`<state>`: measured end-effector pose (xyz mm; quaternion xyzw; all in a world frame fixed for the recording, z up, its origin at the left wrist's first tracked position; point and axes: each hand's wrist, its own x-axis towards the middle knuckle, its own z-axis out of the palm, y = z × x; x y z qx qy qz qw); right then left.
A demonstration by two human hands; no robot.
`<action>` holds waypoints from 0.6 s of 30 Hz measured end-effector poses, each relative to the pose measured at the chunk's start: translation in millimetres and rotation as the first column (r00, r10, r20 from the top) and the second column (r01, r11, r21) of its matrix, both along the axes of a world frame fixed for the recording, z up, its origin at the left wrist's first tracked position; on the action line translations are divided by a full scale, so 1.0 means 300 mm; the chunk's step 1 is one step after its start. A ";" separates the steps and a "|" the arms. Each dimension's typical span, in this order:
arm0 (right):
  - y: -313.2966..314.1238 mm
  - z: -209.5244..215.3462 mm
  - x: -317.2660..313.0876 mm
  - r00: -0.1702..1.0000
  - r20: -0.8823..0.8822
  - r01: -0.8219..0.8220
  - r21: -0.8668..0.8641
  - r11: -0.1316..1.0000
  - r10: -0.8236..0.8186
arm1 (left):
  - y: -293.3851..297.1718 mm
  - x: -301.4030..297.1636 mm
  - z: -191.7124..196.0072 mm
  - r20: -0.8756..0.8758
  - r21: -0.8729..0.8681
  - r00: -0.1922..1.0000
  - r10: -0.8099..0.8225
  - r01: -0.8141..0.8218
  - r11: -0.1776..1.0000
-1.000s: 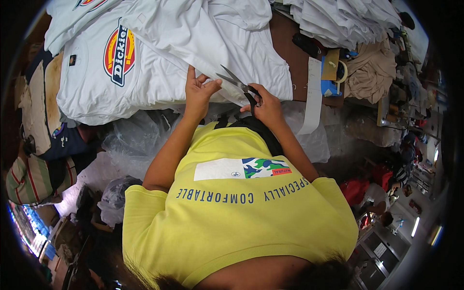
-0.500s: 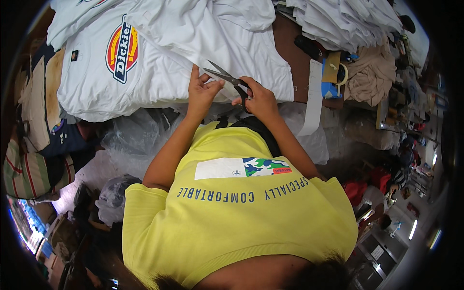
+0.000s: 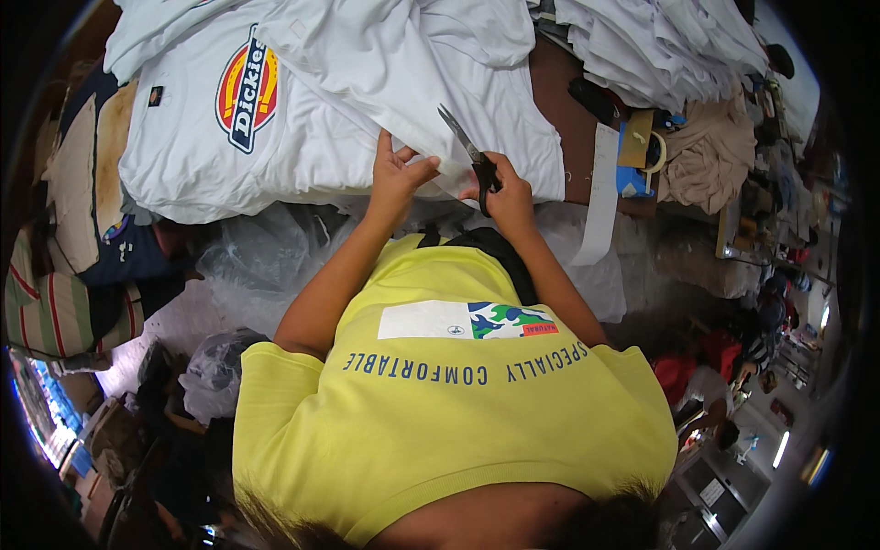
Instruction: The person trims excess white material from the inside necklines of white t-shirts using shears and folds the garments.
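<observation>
A stack of white T-shirts (image 3: 192, 174) lies in front of me, the top one with a red, yellow and dark blue print on its front. My left hand (image 3: 401, 181) pinches a fold of a white T-shirt (image 3: 394, 78) at the near edge, thumb and fingers together; exactly where they grip is partly hidden. Just right of it, my right hand (image 3: 510, 197) holds black-handled scissors (image 3: 466, 137) by the finger loops. Their blades look closed, point up and away to the left, and lie over the white cloth.
More white garments (image 3: 660, 55) are heaped at the far right, near a roll of tape (image 3: 656, 154) and beige cloth (image 3: 706, 151). A white paper strip (image 3: 600, 197) hangs over the brown table edge (image 3: 576, 188). Clear plastic bags (image 3: 266, 257) lie below; a striped cushion-like thing (image 3: 55, 312) is at left.
The scissors' blades have gone from spread to closed and now point more steeply away. Both hands appear slightly farther right and lower in view; the left still pinches the cloth.
</observation>
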<state>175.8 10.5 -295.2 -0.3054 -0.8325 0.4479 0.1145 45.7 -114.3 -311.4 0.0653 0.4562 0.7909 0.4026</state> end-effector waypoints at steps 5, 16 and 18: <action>0.024 -0.096 -0.020 0.998 -0.068 0.003 -0.102 0.995 -0.010 | 0.023 -0.049 0.000 0.093 -0.016 0.989 0.114 -0.113 0.993; 0.171 -0.127 0.157 0.938 -0.193 0.206 -0.362 0.909 -0.289 | -0.058 -0.279 -0.138 0.095 -0.142 0.985 0.146 -0.131 0.981; 0.188 -0.128 0.188 0.925 -0.225 0.201 -0.395 0.896 -0.306 | -0.055 -0.256 -0.133 0.123 -0.139 0.978 0.166 -0.149 0.979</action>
